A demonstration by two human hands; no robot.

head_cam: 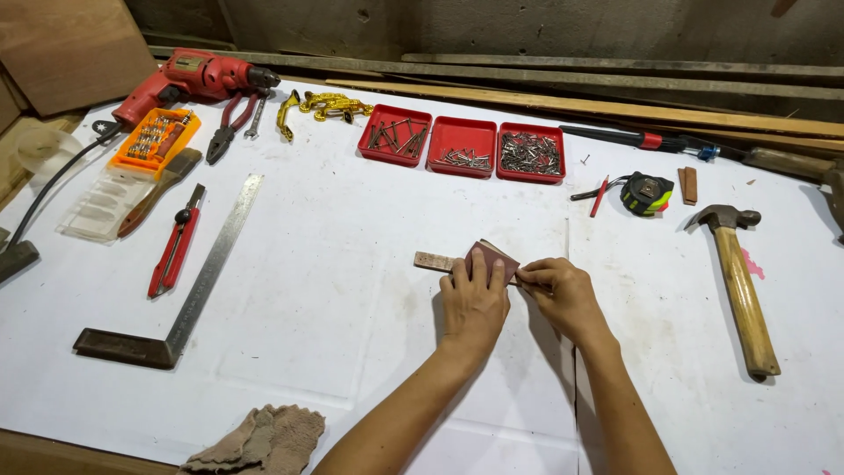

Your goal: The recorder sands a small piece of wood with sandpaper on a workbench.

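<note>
- The left hand [473,303] lies just below the middle of the frame, palm down, its grip closed over a folded piece of reddish-brown sandpaper [492,259] that it presses onto a small wooden strip [432,260].
- The strip lies flat on the white worktop [334,264]; its left end pokes out to the left of the sandpaper, the rest is hidden under paper and fingers.
- The right hand [563,295] sits just right of the left one, touching it, its fingertips pinched narrowly at the right edge of the sandpaper; what exactly they pinch I cannot tell.
- Above the hands, in the upper middle of the frame, three red trays [462,145] stand in a row holding screws and nails.
- To the right lie a tape measure [648,193], a red pencil [599,196] and, further right, a hammer [738,281] with a wooden handle.
- In the upper left are a red electric drill [189,79], an orange bit case [156,139], pliers [230,123] and some brass fittings [325,105].
- On the left lie a red-handled cutter [176,246] and a steel try square [189,299].
- A crumpled cloth [264,440] sits at the bottom edge, left of the forearms.
</note>
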